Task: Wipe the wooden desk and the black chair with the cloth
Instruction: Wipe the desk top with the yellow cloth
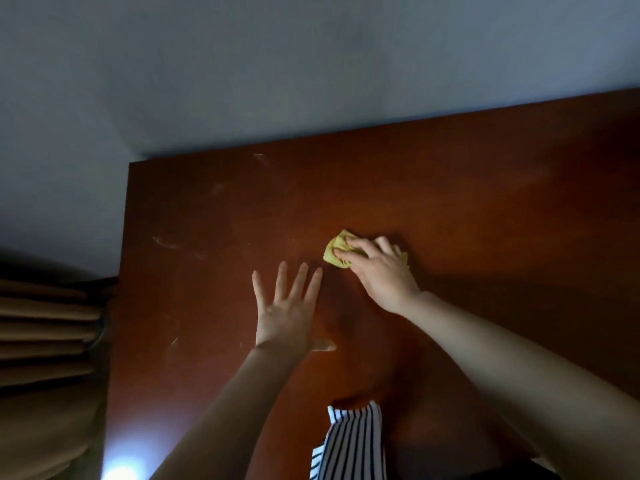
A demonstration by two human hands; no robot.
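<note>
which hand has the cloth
The right hand: it grips the crumpled yellow cloth on the desk, while the left hand lies flat, fingers spread, holding nothing.

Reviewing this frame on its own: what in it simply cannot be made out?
Black chair: nowhere in the head view.
Cloth: mostly under the right hand, so its full extent is hidden.
Wooden desk: right end cut off by the frame edge; near edge covered by the arms and striped garment.
Pale streaks at the desk's left: too faint to tell dust from scratches.

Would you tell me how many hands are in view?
2: the left hand, fingers spread, over the reddish-brown wooden desk; the right hand beside it, gripping a crumpled yellow cloth.
</note>
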